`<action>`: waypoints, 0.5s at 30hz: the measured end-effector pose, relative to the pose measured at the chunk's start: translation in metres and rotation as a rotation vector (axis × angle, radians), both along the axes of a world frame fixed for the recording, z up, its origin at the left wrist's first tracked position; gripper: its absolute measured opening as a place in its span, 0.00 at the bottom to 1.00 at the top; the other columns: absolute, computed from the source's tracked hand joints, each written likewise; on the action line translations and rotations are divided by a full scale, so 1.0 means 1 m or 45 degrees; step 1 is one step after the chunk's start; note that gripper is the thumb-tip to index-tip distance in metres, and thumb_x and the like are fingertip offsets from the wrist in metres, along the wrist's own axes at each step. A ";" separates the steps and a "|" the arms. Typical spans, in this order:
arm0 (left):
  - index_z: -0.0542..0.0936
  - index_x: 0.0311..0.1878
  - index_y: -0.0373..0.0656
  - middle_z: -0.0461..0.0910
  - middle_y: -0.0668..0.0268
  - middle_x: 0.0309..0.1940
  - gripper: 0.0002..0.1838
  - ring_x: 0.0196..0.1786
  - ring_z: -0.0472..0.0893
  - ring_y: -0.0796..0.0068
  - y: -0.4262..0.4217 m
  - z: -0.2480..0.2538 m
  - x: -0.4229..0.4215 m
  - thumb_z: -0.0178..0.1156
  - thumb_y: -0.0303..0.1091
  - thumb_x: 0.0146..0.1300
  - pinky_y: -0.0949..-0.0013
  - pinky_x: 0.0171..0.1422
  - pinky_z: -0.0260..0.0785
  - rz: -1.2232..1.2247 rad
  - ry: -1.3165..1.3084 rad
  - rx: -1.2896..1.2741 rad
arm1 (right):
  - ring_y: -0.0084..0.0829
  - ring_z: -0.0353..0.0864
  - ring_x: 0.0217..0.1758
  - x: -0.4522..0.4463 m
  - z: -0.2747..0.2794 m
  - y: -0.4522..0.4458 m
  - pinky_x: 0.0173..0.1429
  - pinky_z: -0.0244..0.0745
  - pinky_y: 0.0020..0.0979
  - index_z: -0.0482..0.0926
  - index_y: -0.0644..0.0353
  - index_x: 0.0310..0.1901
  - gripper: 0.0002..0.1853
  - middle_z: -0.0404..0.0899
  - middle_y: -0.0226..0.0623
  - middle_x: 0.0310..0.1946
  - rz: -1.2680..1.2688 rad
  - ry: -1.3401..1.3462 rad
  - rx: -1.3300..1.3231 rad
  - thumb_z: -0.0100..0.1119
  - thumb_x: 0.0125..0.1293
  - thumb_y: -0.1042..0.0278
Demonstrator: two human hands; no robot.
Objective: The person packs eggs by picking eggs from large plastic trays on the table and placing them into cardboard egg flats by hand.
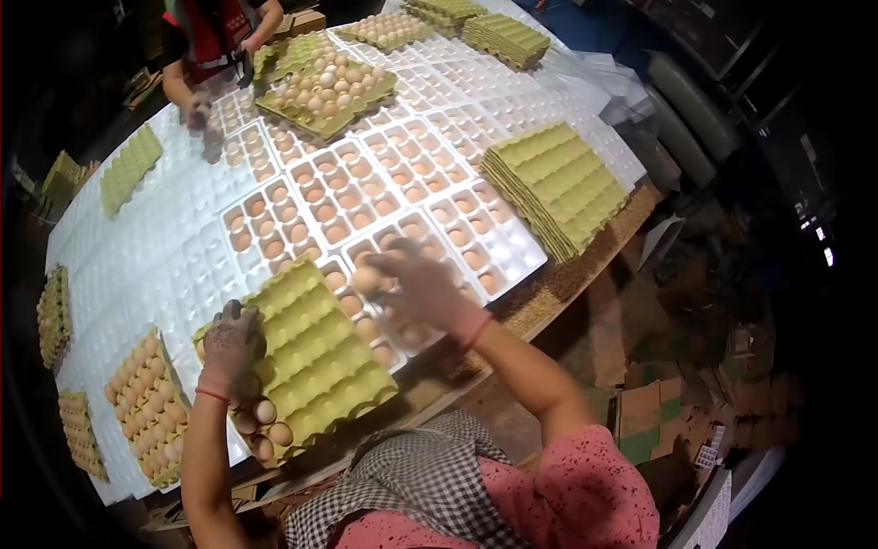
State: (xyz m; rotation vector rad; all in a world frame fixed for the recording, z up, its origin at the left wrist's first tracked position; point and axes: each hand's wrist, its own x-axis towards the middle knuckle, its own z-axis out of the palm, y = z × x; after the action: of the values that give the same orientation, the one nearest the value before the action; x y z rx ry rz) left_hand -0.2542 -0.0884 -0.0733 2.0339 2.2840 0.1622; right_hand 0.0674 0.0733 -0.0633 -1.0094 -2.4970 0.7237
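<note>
A green molded egg tray (320,343) lies in front of me, its left column still holding brown eggs (265,412). My left hand (230,348), in a thin grey-stained glove, is curled down over that egg column at the tray's left edge; its grip is hidden. My right hand (425,285), gloved and blurred by motion, is above a white plastic egg tray (402,361) just right of the green one. An egg (368,279) is at its fingertips, and the fingers look closed around it. Brown eggs sit in the pockets beneath.
More white trays with eggs (343,188) cover the table's middle. A stack of green trays (558,183) stands on the right. Full egg trays (146,407) are at the left. Across the table, a person in a red vest (215,37) works beside a heaped egg tray (325,91).
</note>
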 end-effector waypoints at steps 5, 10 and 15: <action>0.79 0.50 0.49 0.78 0.55 0.47 0.16 0.45 0.81 0.49 0.014 0.021 0.006 0.60 0.35 0.57 0.49 0.51 0.74 0.155 0.041 -0.207 | 0.40 0.84 0.51 0.180 -0.009 0.066 0.57 0.79 0.39 0.73 0.41 0.65 0.31 0.78 0.43 0.55 -0.505 -0.569 0.271 0.71 0.59 0.56; 0.77 0.58 0.44 0.80 0.57 0.53 0.23 0.52 0.84 0.63 0.046 0.045 0.028 0.64 0.25 0.56 0.63 0.56 0.76 0.305 -0.554 -0.087 | 0.44 0.79 0.59 0.196 -0.011 0.096 0.58 0.76 0.42 0.75 0.45 0.62 0.24 0.74 0.44 0.61 -0.448 -0.894 0.038 0.62 0.64 0.53; 0.71 0.67 0.39 0.77 0.55 0.61 0.30 0.63 0.78 0.65 0.135 0.053 0.172 0.66 0.21 0.60 0.65 0.67 0.74 -0.182 -1.079 0.107 | 0.45 0.72 0.62 0.180 -0.055 0.125 0.62 0.71 0.43 0.78 0.47 0.52 0.13 0.72 0.41 0.57 -0.396 -0.322 0.556 0.57 0.67 0.60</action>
State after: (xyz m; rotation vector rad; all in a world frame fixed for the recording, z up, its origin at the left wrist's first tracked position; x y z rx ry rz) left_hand -0.0825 0.0463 -0.0205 1.6676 1.6108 0.9158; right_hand 0.2478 0.1985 -0.1183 -1.3327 -2.4531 -0.0473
